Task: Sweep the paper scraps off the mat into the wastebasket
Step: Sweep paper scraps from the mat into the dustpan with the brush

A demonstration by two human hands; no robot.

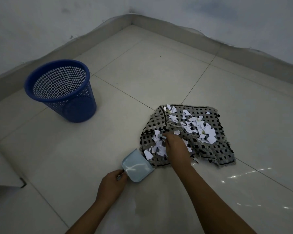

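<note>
1. My left hand (112, 183) grips the handle of a small pale blue dustpan (137, 166), my fingers curled round it; the handle itself is almost wholly hidden under my hand.
2. The dustpan lies on the tiled floor (142, 68), its open lip turned up and to the right, touching the near left edge of the mat (215, 150).
3. My right hand (175, 146) rests on the left part of the mat, knuckles up, fingers bent down among the paper scraps (159, 146). Something small and grey-blue shows at my fingertips, but I cannot tell whether I am pinching it or only pushing paper, so I cannot tell how this hand's fingers are set.
4. The mat is a woven grey and black check, rumpled, with its far left corner folded over and a pale cord showing at the fold.
5. The white scraps lie in two heaps on the mat: one by my right hand just above the dustpan's lip, the other spread across the far right part. None show in the pan.
6. The blue mesh wastebasket (61, 89) stands upright on the floor to the far left, well apart from the mat and the dustpan, near the grey skirting (98, 35) of the wall.
</note>
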